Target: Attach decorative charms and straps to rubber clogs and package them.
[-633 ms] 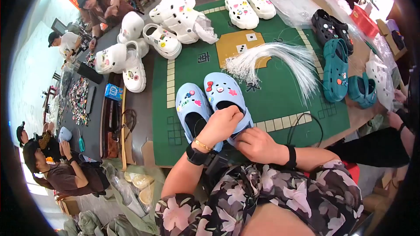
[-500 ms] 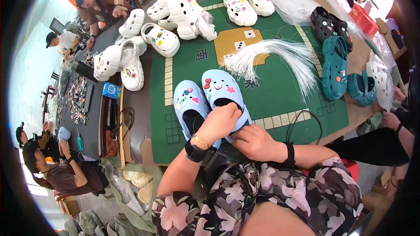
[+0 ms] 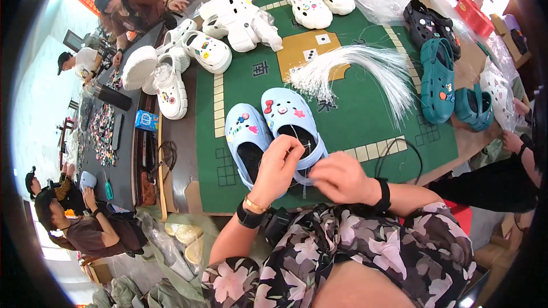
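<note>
Clogs [image 3: 285,106] in pale blue, a pair, are set side by side on the near part of the green mat [image 3: 354,118] on the tabletop. The left hand [image 3: 278,164] is held over the right clog's opening, its fingertips closed in a pinch; whether the thin clear strand [image 3: 305,191] seen there is gripped cannot be told. The right hand [image 3: 344,177] is half curled and blurred near the heel strap; its grip cannot be told. White strands [image 3: 371,68] are bunched farther right.
</note>
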The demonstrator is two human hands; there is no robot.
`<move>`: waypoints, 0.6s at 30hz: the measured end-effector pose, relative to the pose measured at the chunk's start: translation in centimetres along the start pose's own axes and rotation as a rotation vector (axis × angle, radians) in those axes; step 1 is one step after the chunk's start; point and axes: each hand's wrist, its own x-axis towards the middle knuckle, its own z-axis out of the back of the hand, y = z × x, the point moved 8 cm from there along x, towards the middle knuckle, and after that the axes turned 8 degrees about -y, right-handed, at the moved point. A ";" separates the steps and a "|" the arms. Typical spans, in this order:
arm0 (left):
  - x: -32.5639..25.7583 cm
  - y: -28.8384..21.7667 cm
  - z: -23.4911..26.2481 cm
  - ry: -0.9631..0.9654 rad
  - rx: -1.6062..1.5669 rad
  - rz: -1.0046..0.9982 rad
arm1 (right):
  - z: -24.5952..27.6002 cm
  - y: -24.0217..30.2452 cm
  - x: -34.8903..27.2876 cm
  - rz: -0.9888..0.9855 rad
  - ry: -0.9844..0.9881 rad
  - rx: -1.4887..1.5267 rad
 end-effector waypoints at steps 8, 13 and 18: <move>-1.0 -2.4 0.1 -0.016 0.102 -0.212 | -0.5 -5.0 3.7 -0.488 -0.120 0.163; -1.3 -2.5 0.8 -0.029 0.133 -0.217 | -3.1 -5.6 3.8 -0.670 -0.007 0.407; -1.4 -1.1 3.0 -0.220 -0.015 -0.093 | -2.7 -5.8 3.6 -0.680 -0.125 0.529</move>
